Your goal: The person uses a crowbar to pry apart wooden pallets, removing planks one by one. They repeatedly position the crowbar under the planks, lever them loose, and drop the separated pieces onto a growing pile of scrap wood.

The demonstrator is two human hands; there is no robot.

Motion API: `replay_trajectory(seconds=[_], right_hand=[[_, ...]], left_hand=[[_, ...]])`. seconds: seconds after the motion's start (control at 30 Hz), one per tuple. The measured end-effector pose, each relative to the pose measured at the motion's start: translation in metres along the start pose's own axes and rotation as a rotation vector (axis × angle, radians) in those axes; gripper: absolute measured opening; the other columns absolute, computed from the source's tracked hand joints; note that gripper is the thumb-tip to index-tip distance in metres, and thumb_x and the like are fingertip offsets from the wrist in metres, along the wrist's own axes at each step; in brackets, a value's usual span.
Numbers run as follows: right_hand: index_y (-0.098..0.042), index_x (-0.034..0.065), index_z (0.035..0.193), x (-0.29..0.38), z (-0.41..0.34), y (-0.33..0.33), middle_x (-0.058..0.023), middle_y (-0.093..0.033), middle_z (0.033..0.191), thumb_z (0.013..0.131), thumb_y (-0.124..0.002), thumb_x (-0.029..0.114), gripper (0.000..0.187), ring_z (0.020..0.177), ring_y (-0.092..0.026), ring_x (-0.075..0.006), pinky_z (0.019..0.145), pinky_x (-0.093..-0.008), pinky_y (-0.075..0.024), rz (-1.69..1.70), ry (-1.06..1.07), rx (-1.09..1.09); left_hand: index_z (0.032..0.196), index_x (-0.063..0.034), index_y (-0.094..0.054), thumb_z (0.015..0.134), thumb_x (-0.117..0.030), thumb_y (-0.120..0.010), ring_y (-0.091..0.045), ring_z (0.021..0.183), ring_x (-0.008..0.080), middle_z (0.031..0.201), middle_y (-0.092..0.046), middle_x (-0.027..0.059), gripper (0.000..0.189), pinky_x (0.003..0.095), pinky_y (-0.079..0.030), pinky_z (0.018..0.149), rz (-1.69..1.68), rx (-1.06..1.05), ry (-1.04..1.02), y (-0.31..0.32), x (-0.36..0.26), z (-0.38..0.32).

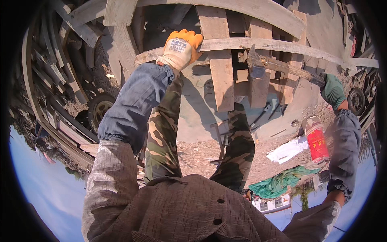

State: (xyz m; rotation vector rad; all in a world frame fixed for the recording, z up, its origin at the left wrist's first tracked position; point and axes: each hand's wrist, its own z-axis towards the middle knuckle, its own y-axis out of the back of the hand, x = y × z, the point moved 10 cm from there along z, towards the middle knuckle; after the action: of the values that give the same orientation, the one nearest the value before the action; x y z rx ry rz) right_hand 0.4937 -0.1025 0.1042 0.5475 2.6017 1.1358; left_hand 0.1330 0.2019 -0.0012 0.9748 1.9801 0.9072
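Observation:
My left hand (182,48), in a cream and orange coated work glove, grips a long narrow wooden strip (223,44) near its left end. That strip lies across several upright-running boards, one of them a short pale board (222,81). In a green glove, my right hand (332,90) is closed on the end of a hammer's worn wooden handle (287,68). The hammer's rusty metal head (256,65) is over the boards, just below the strip; whether it touches them I cannot tell.
A wide curved plank (242,10) crosses at the top. Scrap timber (54,60) is piled at the left beside a wheel (101,110). At the right are a red bucket (317,142), a white cloth (287,149), green fabric (281,183) and another wheel (356,99).

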Motion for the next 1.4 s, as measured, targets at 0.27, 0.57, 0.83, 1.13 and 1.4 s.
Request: replay_trajectory(seconds=[0.27, 0.57, 0.83, 1.13, 1.4], right_hand=[[-0.066, 0.0018, 0.108, 0.046, -0.012, -0.227, -0.0128, -0.070, 0.096, 0.083, -0.072, 0.008, 0.027, 0.088, -0.068, -0.0259, 0.078, -0.0376, -0.0533, 0.906, -0.002, 0.202], [-0.068, 0.0031, 0.089, 0.114, -0.141, -0.107, 0.0022, -0.056, 0.060, 0.085, -0.069, 0.009, 0.008, 0.050, -0.050, -0.0051, 0.046, -0.0251, -0.0397, 1.085, -0.396, 0.301], [-0.064, 0.0036, 0.085, 0.143, -0.161, -0.041, -0.0019, -0.055, 0.056, 0.084, -0.071, 0.012, 0.010, 0.048, -0.054, -0.0112, 0.046, -0.0304, -0.0417, 0.952, -0.366, 0.227], [-0.064, 0.0096, 0.087, 0.110, -0.138, 0.032, -0.0203, -0.062, 0.066, 0.087, -0.064, 0.019, 0.009, 0.068, -0.065, -0.0440, 0.059, -0.0514, -0.0492, 0.122, -0.162, 0.034], [-0.068, 0.0039, 0.111, -0.022, -0.020, -0.031, -0.0211, -0.070, 0.093, 0.077, -0.065, 0.006, 0.034, 0.092, -0.067, -0.0401, 0.081, -0.0463, -0.0523, 0.074, 0.100, -0.075]], left_hand=[[0.103, -0.0154, -0.069, 0.085, -0.047, -0.072, -0.066, 0.101, 0.0279, 0.102, -0.069, 0.0082, 0.037, 0.0404, -0.050, 0.091, 0.016, 0.087, 0.019, -0.007, 0.006, 0.002], [0.099, -0.0152, -0.069, 0.083, -0.040, -0.075, -0.064, 0.100, 0.0287, 0.099, -0.067, 0.0086, 0.029, 0.0419, -0.050, 0.088, 0.014, 0.067, 0.034, -0.004, 0.001, 0.000], [0.104, -0.0158, -0.068, 0.082, -0.037, -0.075, -0.063, 0.103, 0.0270, 0.104, -0.066, 0.0073, 0.032, 0.0407, -0.048, 0.089, 0.009, 0.056, 0.012, -0.012, -0.001, -0.002], [0.106, -0.0154, -0.068, 0.079, -0.031, -0.075, -0.063, 0.104, 0.0274, 0.105, -0.066, 0.0081, 0.031, 0.0412, -0.048, 0.089, 0.002, 0.080, -0.007, -0.013, -0.002, -0.003], [0.105, -0.0156, -0.068, 0.080, -0.032, -0.077, -0.064, 0.105, 0.0277, 0.107, -0.068, 0.0086, 0.031, 0.0418, -0.049, 0.089, -0.003, 0.106, -0.019, -0.007, -0.002, -0.001]])
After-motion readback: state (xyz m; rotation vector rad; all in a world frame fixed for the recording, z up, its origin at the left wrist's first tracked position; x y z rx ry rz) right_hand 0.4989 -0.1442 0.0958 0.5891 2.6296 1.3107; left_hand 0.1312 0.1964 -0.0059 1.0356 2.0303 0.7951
